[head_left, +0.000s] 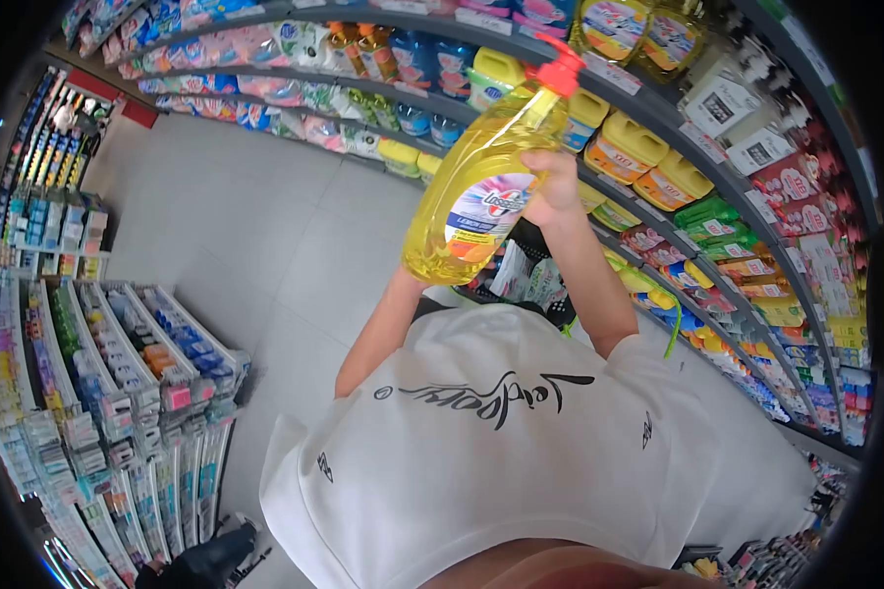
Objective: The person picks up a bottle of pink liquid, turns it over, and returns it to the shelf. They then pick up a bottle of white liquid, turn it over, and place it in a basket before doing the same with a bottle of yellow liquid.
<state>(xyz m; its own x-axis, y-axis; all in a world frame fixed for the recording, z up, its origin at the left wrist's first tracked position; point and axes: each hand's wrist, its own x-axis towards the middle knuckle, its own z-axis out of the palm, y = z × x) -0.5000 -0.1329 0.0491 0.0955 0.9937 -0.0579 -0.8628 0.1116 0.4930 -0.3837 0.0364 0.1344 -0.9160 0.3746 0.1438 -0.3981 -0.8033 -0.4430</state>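
Note:
A large clear bottle of yellow liquid (442, 216) with a red pump top is held up, tilted, in front of my chest. My right hand (553, 187) is closed around its upper right side, beside the label. My left forearm (388, 329) rises to the bottle's base, and the left hand is hidden behind the bottle. Below and behind the bottle, a dark basket (562, 312) holds some packaged goods, partly hidden by my right forearm.
Curved shelves (648, 211) of bottles, jugs and packets run along the top and right. More shelving (152, 393) with small boxes stands at the left. Grey floor (275, 206) lies between. At the lower left is part of another person (211, 560) in dark clothing.

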